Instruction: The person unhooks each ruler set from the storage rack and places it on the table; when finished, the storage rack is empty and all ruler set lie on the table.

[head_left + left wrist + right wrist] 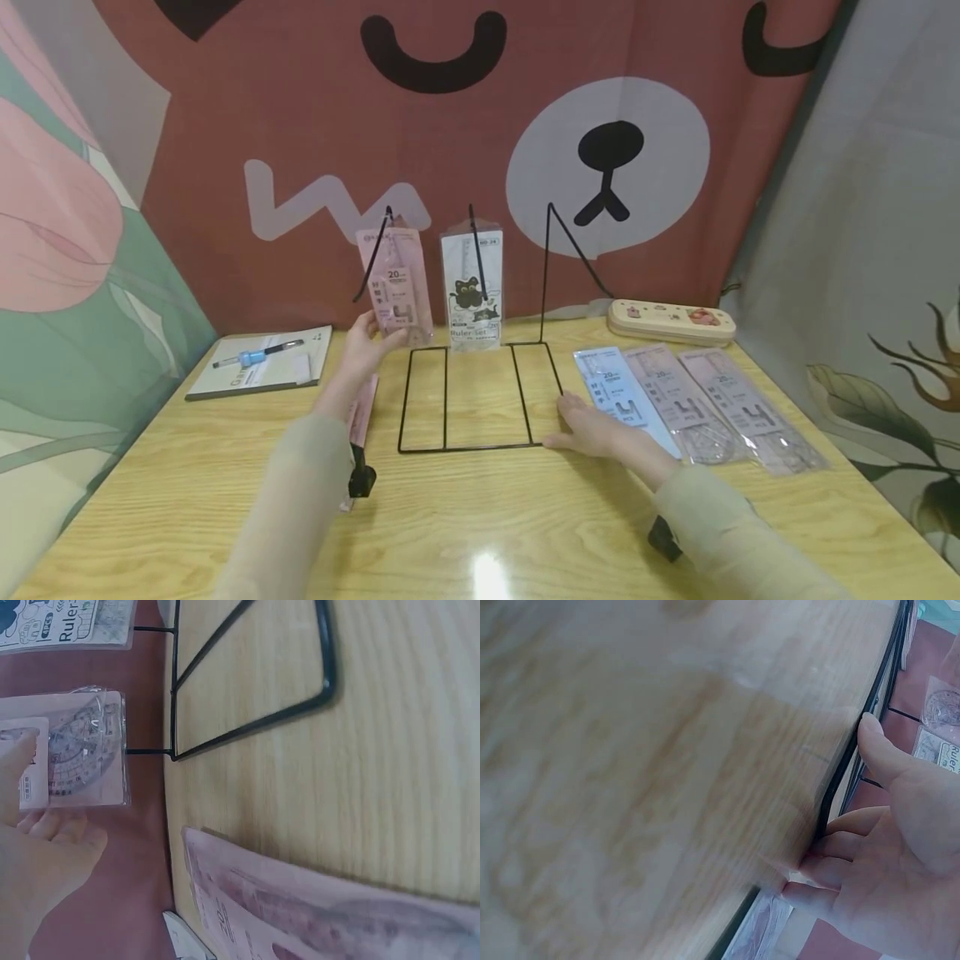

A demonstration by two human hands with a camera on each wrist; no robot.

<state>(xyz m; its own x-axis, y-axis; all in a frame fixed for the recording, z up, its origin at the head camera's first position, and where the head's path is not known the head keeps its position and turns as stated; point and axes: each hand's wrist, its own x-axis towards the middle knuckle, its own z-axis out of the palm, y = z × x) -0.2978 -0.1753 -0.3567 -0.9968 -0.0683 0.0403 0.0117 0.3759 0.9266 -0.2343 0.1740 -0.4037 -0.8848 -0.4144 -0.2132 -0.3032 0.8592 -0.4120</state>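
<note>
While the left hand (pixel 365 340) pinches a pink packet (pixel 396 287) at the left hook of the wire rack (pixel 480 398), the right hand (pixel 596 427) rests flat, steadying the rack base. One packet (pixel 474 287) hangs on the middle hook; the third hook is bare, and three packets (pixel 693 404) remain on the counter (pixel 487 525).

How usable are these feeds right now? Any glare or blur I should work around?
Head view: sharp, evenly lit, with one glare spot on the table near the bottom edge and wide-angle bending at the sides. Left wrist view: fairly clear on the pink ruler pack the left hand holds. Right wrist view: tabletop smeared and blurred; only the right hand reads clearly.
</note>
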